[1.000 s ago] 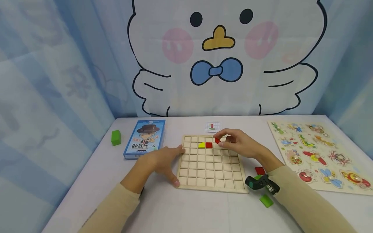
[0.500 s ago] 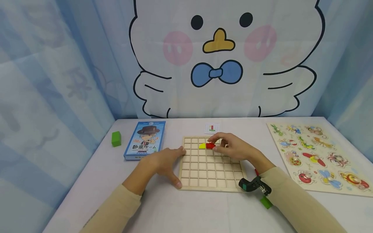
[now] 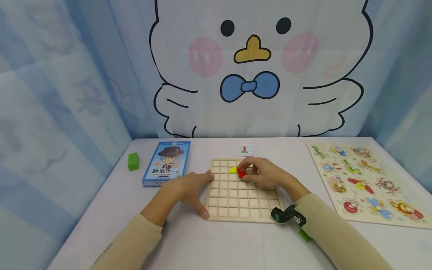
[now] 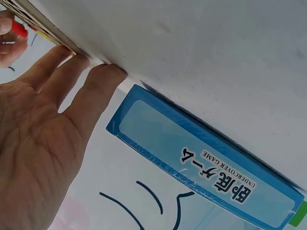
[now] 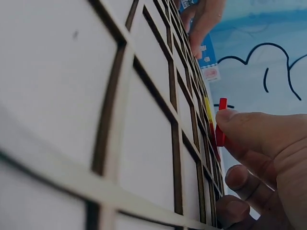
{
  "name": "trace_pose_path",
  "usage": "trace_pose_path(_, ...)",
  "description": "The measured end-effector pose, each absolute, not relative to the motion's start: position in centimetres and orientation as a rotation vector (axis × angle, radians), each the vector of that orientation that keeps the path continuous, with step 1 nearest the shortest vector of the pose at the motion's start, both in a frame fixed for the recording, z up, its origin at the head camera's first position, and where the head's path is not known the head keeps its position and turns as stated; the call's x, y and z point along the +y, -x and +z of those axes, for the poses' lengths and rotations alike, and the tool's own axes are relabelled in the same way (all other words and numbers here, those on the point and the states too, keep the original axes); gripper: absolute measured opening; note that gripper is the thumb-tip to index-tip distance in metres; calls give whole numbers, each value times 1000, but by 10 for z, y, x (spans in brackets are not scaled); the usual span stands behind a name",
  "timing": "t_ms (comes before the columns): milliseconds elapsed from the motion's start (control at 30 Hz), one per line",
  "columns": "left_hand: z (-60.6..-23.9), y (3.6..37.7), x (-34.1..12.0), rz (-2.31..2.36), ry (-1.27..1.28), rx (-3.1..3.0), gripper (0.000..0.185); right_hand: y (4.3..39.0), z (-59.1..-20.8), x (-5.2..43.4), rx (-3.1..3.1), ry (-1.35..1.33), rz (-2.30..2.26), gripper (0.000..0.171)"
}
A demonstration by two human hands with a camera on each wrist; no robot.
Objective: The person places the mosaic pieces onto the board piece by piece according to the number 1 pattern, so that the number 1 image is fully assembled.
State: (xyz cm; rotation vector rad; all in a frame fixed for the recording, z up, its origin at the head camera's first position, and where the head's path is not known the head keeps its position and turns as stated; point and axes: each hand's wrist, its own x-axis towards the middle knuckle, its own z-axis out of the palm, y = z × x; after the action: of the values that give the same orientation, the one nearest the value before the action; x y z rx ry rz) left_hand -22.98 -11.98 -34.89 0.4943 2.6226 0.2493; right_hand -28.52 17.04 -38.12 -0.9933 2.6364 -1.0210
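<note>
A wooden grid board (image 3: pixel 243 202) lies in the middle of the table. My right hand (image 3: pixel 261 172) pinches a small red piece (image 3: pixel 241 173) just above the board's upper rows, next to a yellow piece (image 3: pixel 233 170) seated in a cell. In the right wrist view the red piece (image 5: pixel 221 122) stands on edge between thumb and finger over the grid (image 5: pixel 144 120). My left hand (image 3: pixel 189 187) lies flat with straight fingers against the board's left edge; the left wrist view shows its fingertips (image 4: pixel 103 76) at that edge.
A blue game box (image 3: pixel 167 167) lies left of the board, a green block (image 3: pixel 133 161) further left. A small pattern card (image 3: pixel 244 150) sits behind the board. An animal peg puzzle (image 3: pixel 364 183) fills the right side. A green piece (image 3: pixel 305 236) lies by my right sleeve.
My right hand has carried the red piece leftward and down, from beside the board's upper right cells to just next to the yellow piece. The left hand has stayed put.
</note>
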Motion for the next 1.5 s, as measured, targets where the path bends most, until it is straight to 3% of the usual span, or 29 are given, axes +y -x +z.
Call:
trace_pose_path(1167, -352, 231, -118, 234, -481, 2631, 127, 269, -367, 193, 2642, 1083, -1004, 38)
trace_pose_path(1500, -353, 232, -118, 229, -478, 2630, 127, 264, -361, 205, 2682, 1124, -1027, 31)
